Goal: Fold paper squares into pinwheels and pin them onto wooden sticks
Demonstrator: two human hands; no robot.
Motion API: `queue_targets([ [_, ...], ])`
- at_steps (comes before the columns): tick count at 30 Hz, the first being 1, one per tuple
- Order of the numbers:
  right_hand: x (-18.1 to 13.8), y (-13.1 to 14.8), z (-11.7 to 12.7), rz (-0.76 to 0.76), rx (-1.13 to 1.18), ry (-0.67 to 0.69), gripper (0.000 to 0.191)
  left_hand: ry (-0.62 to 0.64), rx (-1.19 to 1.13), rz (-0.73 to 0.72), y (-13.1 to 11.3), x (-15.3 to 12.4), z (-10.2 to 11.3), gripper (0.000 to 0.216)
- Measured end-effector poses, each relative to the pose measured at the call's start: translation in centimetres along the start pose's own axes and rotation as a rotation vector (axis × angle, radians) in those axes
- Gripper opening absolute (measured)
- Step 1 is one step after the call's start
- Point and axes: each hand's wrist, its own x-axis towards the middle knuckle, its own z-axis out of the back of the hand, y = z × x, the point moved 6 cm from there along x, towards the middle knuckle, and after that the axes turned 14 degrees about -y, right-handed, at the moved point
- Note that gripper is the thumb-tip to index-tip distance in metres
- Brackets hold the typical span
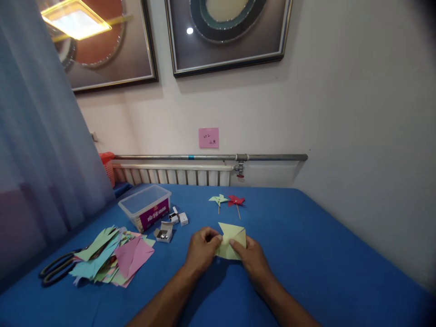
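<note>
A pale yellow-green paper square (232, 240), partly folded with one corner raised, lies on the blue table (306, 254). My left hand (201, 250) pinches its left edge with curled fingers. My right hand (252, 259) grips its lower right side, thumb on top. Both hands are closed on the paper. Beyond them lie two finished paper pinwheels on sticks, a light green pinwheel (218, 200) and a red pinwheel (236, 201).
A heap of coloured paper pieces (114, 260) lies at the left, with black scissors (56, 269) beside it. A clear lidded plastic box (146, 206) and small open cardboard boxes (164, 232) stand behind. A radiator and pipe (204, 158) run along the wall.
</note>
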Motion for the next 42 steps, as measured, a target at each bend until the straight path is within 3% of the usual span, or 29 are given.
queue_targets([
  [2, -0.4, 0.6, -0.4, 0.026, -0.022, 0.058, 0.036, 0.097, -0.147, 0.258, 1.5, 0.0, -0.8, 0.021],
  [5, -1.2, 1.3, -0.8, 0.064, -0.062, 0.131, 0.035, 0.198, -0.282, 0.389, 2.1, -0.3, -1.6, 0.026],
  [11, -1.5, 1.1, -1.0, 0.036, -0.098, 0.154, 0.039, 0.157, -0.346, 0.441, 2.2, -0.5, -1.6, 0.025],
  [16, -1.3, 0.3, -1.2, -0.023, -0.046, 0.112, 0.045, 0.192, -0.387, 0.467, 2.1, -0.6, -1.9, 0.025],
  [23, -0.5, -1.1, -1.2, -0.049, -0.059, 0.118, 0.057, 0.123, -0.234, 0.462, 3.5, 0.1, -2.0, 0.028],
  [32, -0.4, -1.3, -1.2, -0.052, -0.048, 0.126, 0.057, 0.111, -0.204, 0.452, 3.7, 0.0, -2.2, 0.026],
  [37, -0.6, -0.8, -1.3, -0.054, 0.09, 0.149, 0.056, 0.089, -0.163, 0.429, 3.8, 0.0, -2.2, 0.015],
  [42, -2.1, 0.9, -1.7, -0.162, 0.259, 0.198, 0.047, 0.066, -0.164, 0.441, 3.7, -0.1, -2.2, 0.019],
])
